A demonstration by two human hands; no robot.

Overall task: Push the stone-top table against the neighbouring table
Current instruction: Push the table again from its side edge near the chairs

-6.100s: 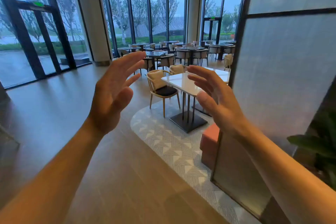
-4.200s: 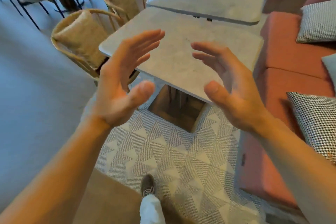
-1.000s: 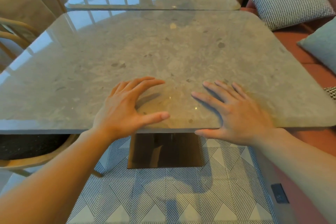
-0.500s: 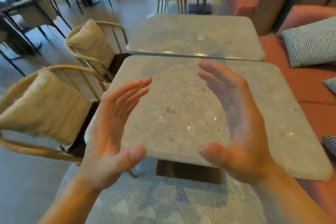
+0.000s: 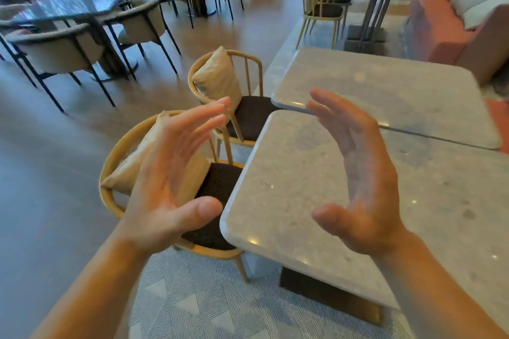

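The stone-top table (image 5: 289, 173) is a pale grey speckled slab on a dark bronze base, filling the lower right. Its far edge lies against the near edge of the neighbouring table (image 5: 385, 91), with only a thin dark seam between the two tops. My left hand (image 5: 170, 173) hovers in the air left of the slab's corner, palm turned inward, fingers spread. My right hand (image 5: 360, 173) is raised above the slab, palm facing left, fingers apart. Neither hand touches the table or holds anything.
Two wooden chairs with beige cushions (image 5: 176, 181) (image 5: 228, 93) stand along the tables' left side. A salmon sofa (image 5: 446, 25) runs at the right. Dark-framed chairs and tables (image 5: 82, 25) fill the far left. A patterned rug (image 5: 209, 303) lies underfoot, with wood floor to its left.
Both hands have come off the table top, where they lay flat one second ago, and are now raised. The view has swung left, so the tables sit further right.
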